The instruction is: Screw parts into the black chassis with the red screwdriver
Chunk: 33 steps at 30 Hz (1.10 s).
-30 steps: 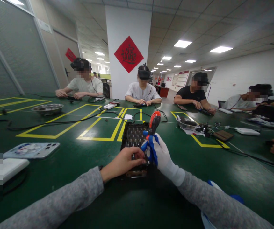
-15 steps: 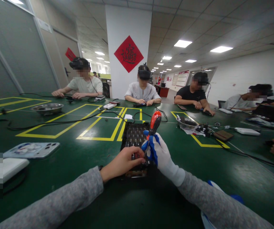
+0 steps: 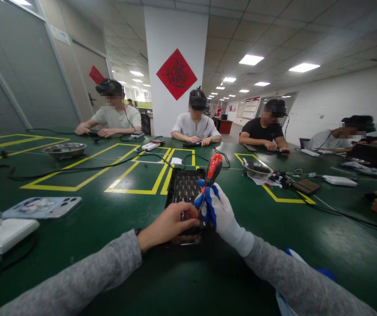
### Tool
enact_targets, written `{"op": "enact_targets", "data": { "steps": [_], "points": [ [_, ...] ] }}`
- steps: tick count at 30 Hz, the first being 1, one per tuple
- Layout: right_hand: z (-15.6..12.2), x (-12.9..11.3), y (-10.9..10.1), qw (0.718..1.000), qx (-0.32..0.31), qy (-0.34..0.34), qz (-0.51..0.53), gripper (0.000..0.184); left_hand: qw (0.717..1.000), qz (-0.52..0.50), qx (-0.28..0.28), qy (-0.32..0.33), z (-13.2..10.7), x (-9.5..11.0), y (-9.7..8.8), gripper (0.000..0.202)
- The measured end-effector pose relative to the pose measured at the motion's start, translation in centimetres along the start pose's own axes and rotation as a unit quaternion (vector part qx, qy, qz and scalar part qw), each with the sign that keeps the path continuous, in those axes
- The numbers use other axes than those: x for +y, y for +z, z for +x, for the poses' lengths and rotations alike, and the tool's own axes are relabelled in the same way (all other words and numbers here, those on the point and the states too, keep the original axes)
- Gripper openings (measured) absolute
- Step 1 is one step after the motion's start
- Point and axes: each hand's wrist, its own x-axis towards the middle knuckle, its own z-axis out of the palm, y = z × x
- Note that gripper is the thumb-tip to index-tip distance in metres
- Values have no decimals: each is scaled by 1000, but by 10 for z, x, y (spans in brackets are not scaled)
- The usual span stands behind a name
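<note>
My right hand [image 3: 225,213], in a white and blue glove, is closed round the lower handle and shaft of a screwdriver [image 3: 213,167] with a red and black handle. The screwdriver stands nearly upright, its tip low by my left fingertips. My bare left hand [image 3: 172,221] has its thumb and fingers drawn together beside the shaft; what they pinch, if anything, is hidden. Under both hands lies a dark rectangular tray-like case [image 3: 174,186] with rows of small shiny pieces inside. Its near end is partly covered by my hands.
A phone [image 3: 44,207] and a white device [image 3: 19,232] lie at the left. Metal bowls [image 3: 65,150] [image 3: 256,169] stand farther off. Cables [image 3: 109,164] cross the green table. A spare glove [image 3: 325,274] lies by my right forearm. Several people sit around the table.
My hands and the screwdriver hold almost the same pose. Across the table, the hands of the person at the left and of the person in black have shifted slightly.
</note>
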Motion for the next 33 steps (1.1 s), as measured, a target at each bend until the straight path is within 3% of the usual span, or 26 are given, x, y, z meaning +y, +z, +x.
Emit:
{"op": "enact_targets", "data": {
  "steps": [9, 17, 33],
  "points": [
    [1, 4, -1, 1000, -14, -5, 14, 29, 999, 4, -4, 31, -1, 0, -1, 16],
    [0, 4, -1, 1000, 2, -8, 13, 30, 1000, -9, -9, -9, 0, 1, -2, 18],
    [0, 2, -2, 1000, 4, -15, -2, 31, 1000, -16, -10, 6, 1, 2, 0, 15]
  ]
}}
